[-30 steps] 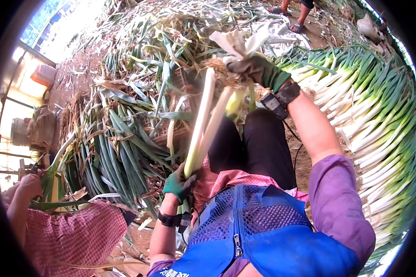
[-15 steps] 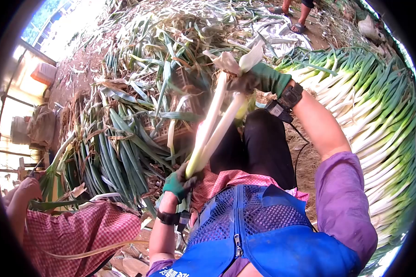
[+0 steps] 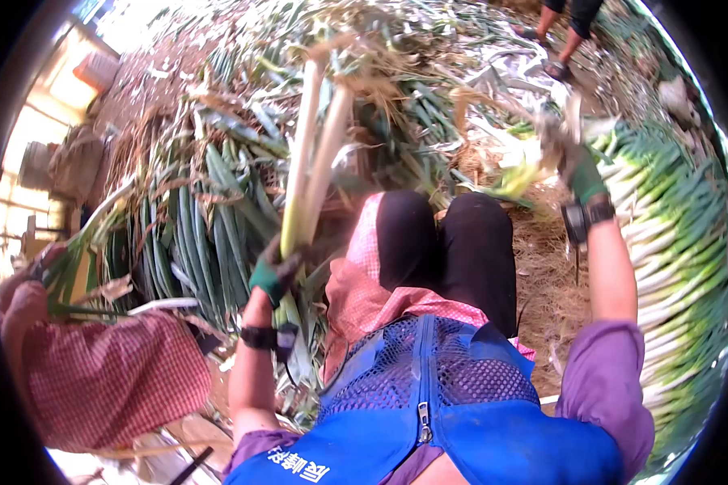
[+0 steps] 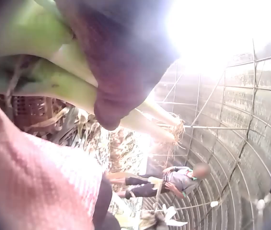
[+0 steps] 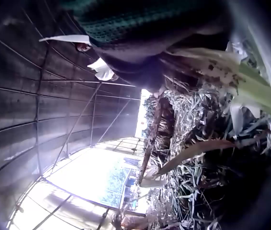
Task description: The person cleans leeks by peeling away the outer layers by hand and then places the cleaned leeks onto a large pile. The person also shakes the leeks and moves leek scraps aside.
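Note:
Two leek stalks (image 3: 301, 162) with pale shafts and roots at the top stand up from my gloved left hand (image 3: 277, 273), which grips them low on their green part. In the left wrist view the dark glove (image 4: 121, 62) wraps the stalks (image 4: 73, 91), roots at the far end. My gloved right hand (image 3: 570, 158), at the right beside the leek row, holds peeled leaf pieces (image 3: 573, 117), blurred. In the right wrist view the glove (image 5: 140, 43) has strips of leaf (image 5: 202, 62) at its fingers.
Trimmed leeks (image 3: 671, 267) lie in a row on the right. Untrimmed leeks (image 3: 186, 242) are heaped at left. Another person in a checked garment (image 3: 121, 380) sits at left; someone's legs (image 3: 570, 44) stand at the top right. Leaf scraps cover the ground behind.
My right hand has moved right, away from the leeks, carrying the peeled leaves. The left hand has shifted slightly left and up with the two stalks. The head view has shifted.

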Demonstrator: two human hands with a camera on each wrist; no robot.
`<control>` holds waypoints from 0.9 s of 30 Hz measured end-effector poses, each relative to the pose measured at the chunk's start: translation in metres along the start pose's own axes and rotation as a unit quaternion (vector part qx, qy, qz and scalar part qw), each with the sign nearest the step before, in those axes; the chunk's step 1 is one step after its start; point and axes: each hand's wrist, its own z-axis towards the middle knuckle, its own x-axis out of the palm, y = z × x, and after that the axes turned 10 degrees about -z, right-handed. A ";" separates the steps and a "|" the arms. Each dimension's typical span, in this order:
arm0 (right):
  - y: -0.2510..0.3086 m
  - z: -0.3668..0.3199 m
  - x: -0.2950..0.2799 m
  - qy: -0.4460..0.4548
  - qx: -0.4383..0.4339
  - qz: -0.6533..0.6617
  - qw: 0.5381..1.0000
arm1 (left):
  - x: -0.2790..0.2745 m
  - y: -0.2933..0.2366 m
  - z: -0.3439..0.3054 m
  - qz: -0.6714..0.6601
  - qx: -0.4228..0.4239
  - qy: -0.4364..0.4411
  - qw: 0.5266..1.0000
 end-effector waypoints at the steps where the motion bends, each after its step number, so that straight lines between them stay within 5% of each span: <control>1: -0.035 -0.008 0.005 0.095 0.003 0.130 0.987 | 0.005 -0.021 0.006 -0.034 0.024 -0.018 0.999; 2: -0.070 -0.016 0.010 0.183 0.026 0.239 0.953 | -0.001 -0.036 0.014 0.018 0.032 -0.024 0.999; 3: -0.103 -0.031 0.017 0.068 0.096 0.221 0.968 | -0.009 -0.050 0.022 0.071 0.039 -0.029 0.996; 4: -0.110 -0.054 0.024 0.057 0.152 0.242 0.957 | -0.007 -0.067 0.025 0.059 0.048 -0.055 0.996; 6: -0.131 -0.086 0.019 0.085 0.232 0.098 0.964 | -0.007 -0.093 0.033 0.020 0.081 -0.102 0.991; 7: -0.139 -0.090 0.012 0.117 0.224 -0.109 0.961 | -0.010 -0.100 0.039 -0.008 0.106 -0.123 0.987; 8: -0.143 -0.095 0.006 0.150 0.213 -0.310 0.914 | -0.019 -0.106 0.045 -0.016 0.108 -0.114 0.987; 9: -0.148 -0.094 0.005 0.166 0.164 -0.534 0.813 | -0.027 -0.111 0.050 -0.025 0.111 -0.104 0.988; 12: -0.123 -0.093 0.028 0.250 0.017 -0.814 0.525 | -0.028 -0.125 0.049 -0.020 0.116 -0.105 0.987; 15: -0.099 -0.036 0.050 0.197 -0.055 -0.799 0.566 | -0.009 -0.133 0.039 -0.053 0.132 -0.097 0.985; 16: -0.082 0.011 0.061 0.223 -0.056 -0.739 0.633 | -0.018 -0.127 0.040 -0.009 0.106 -0.092 0.990; 17: -0.041 0.053 0.068 0.245 -0.185 -0.725 0.617 | -0.021 -0.121 0.039 -0.011 0.092 -0.066 0.993; 18: 0.031 0.069 0.090 0.104 -0.150 -0.611 0.771 | -0.017 -0.121 0.035 0.025 0.095 -0.061 0.993; 19: 0.093 0.069 0.100 0.047 -0.200 -0.348 0.915 | -0.009 -0.121 0.029 0.061 0.097 -0.056 0.992; 20: 0.130 0.081 0.105 -0.004 -0.364 -0.346 0.865 | 0.007 -0.129 0.018 0.093 0.084 -0.053 0.991; 22: 0.204 0.104 0.114 -0.216 -0.641 -0.363 0.641 | 0.016 -0.128 0.009 0.112 0.052 -0.022 0.992; 24: 0.238 0.087 0.146 0.028 -0.606 -0.181 0.774 | 0.024 -0.125 0.002 0.114 0.025 0.014 0.993; 26: 0.251 0.035 0.188 0.216 -0.473 -0.064 0.852 | 0.045 -0.134 -0.012 0.094 -0.004 0.042 0.995; 27: 0.250 0.008 0.201 0.209 -0.418 -0.134 0.874 | 0.044 -0.131 -0.012 0.079 -0.051 0.057 0.994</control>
